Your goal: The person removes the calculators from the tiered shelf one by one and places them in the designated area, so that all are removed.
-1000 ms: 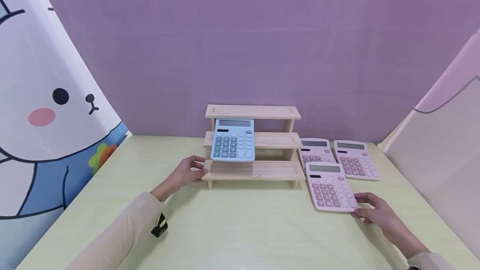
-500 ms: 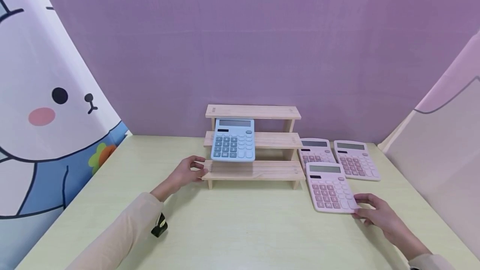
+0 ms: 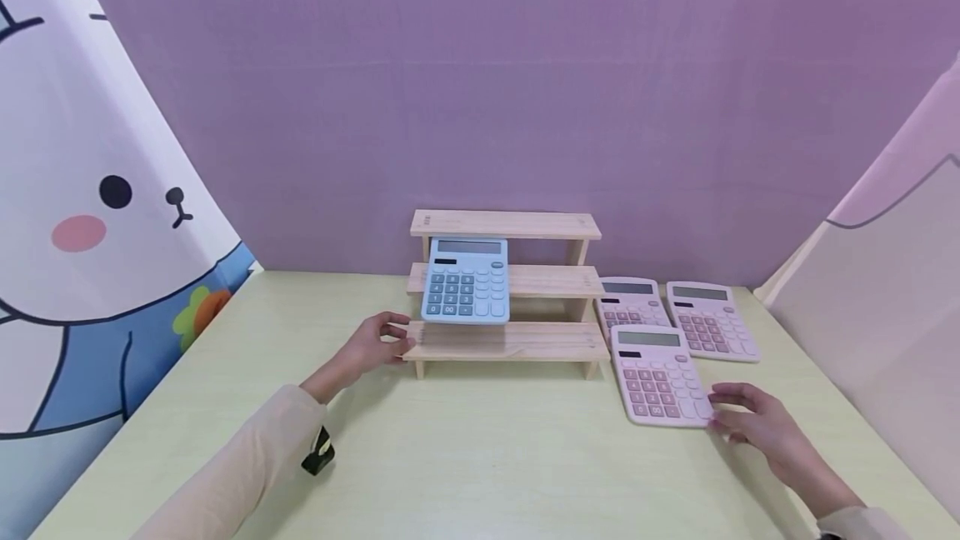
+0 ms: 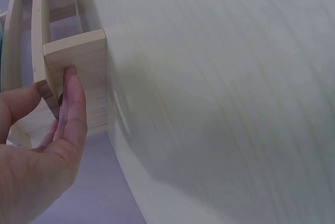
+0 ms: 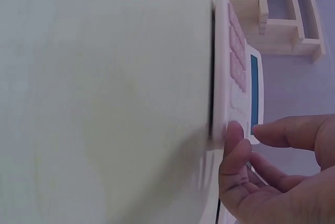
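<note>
My left hand point(image 3: 371, 346) grips the left end of the lowest board of a three-tier wooden display stand point(image 3: 517, 342). In the left wrist view, the thumb is on one face of the board and the fingers point(image 4: 72, 96) are on the other. A light-blue calculator point(image 3: 467, 282) leans on the stand's left half, face outward. My right hand point(image 3: 761, 427) is at the near right corner of the front pink calculator point(image 3: 660, 375), fingers loosely bent. Seen from the right wrist, fingertips point(image 5: 233, 130) are right at that corner, and the thumb stands off the keys.
Two more pink calculators point(image 3: 711, 319) lie behind the front one, to the right of the stand; the front one overlaps the left of them. A purple cloth point(image 3: 510, 90) hangs behind the pale table point(image 3: 487, 457). Printed cloth point(image 3: 75, 273) is at the left.
My right hand has shifted very slightly right, its fingertips drawing back from the front pink calculator's corner. The left hand, stand and calculators have stayed put.
</note>
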Motion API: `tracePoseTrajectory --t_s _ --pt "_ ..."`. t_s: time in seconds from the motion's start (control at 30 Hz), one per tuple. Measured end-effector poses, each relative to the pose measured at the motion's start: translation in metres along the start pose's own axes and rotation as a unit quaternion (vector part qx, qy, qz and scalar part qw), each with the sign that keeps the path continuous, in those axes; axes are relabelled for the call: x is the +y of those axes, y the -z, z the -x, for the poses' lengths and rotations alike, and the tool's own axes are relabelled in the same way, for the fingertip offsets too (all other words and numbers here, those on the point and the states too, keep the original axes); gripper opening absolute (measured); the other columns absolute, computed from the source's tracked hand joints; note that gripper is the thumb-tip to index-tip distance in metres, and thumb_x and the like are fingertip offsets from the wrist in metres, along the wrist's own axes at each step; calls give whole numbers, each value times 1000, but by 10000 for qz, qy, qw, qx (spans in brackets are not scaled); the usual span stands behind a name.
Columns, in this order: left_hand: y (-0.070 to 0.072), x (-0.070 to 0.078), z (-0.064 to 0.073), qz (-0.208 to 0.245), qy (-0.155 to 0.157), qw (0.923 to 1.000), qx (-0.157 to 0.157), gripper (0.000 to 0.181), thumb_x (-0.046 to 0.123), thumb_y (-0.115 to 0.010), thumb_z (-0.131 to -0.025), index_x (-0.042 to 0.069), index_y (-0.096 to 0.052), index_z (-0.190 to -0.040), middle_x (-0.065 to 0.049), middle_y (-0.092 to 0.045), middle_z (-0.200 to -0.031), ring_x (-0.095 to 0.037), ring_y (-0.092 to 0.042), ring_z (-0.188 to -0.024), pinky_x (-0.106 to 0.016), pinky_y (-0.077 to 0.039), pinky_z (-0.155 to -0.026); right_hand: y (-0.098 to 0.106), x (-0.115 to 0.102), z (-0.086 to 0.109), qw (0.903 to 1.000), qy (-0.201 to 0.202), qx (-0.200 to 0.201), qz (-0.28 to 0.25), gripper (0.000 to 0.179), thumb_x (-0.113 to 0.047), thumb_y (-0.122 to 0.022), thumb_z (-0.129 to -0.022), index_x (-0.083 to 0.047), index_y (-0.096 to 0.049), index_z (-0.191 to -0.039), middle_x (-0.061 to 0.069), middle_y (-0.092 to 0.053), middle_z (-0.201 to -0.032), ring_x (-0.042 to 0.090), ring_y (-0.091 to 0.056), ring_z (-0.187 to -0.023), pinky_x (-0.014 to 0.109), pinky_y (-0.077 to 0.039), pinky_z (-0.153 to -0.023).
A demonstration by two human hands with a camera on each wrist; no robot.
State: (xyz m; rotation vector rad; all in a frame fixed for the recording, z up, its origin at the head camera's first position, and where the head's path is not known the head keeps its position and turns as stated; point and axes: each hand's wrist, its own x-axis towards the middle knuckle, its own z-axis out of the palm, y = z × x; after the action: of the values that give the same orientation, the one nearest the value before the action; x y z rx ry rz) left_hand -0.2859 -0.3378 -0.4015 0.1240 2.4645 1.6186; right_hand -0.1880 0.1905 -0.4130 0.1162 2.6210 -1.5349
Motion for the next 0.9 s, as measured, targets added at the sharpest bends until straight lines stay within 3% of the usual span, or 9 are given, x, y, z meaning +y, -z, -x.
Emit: tracePoseTrajectory --t_s 0.17,0.37,0.43,0.67,0.9 --pt "1 0 1 38 -58 10000 -28 47 7 -59 -87 -6 -40 -128 -25 -51 -115 -21 -60 -87 -35 -58 -76 8 15 -15 9989 242 48 -386 44 -17 -63 -84 4 -44 -118 -26 -60 -90 2 -63 -76 26 -54 -62" --pt "1 -1 1 37 -91 9999 -49 47 7 -59 -87 -6 -40 -128 -25 -51 -115 -20 -60 -88 -35 -58 -76 10 20 -26 9963 397 1 -757 46 -21 -64 -82 -3 -45 -119 -23 -62 -92 4 -64 -80 27 -55 -64" --pt "1 0 2 29 -111 9999 -52 47 7 -59 -87 -6 -40 -128 -25 -51 -115 -20 -60 -88 -35 -58 -76 7 15 -26 9955 388 22 -862 41 -19 -63 -83 -6 -46 -118 -22 -63 -92 4 -64 -80 26 -56 -65" --pt "1 2 4 50 -167 9998 -65 47 6 -58 -87 -8 -39 -128 -27 -51 -115 -20 -61 -87 -36 -58 -76 -12 -17 -16 9942 517 22 -945 44 -7 -56 -87 5 -39 -126 -19 -63 -94 3 -63 -82 24 -54 -68" --pt "0 3 6 46 -186 9998 -52 47 6 -59 -87 -8 -39 -128 -27 -52 -114 -20 -61 -86 -37 -58 -76 -30 -40 -12 9934 535 -48 -1009 46 -9 -56 -88 7 -37 -126 -19 -64 -93 2 -63 -83 22 -53 -69"
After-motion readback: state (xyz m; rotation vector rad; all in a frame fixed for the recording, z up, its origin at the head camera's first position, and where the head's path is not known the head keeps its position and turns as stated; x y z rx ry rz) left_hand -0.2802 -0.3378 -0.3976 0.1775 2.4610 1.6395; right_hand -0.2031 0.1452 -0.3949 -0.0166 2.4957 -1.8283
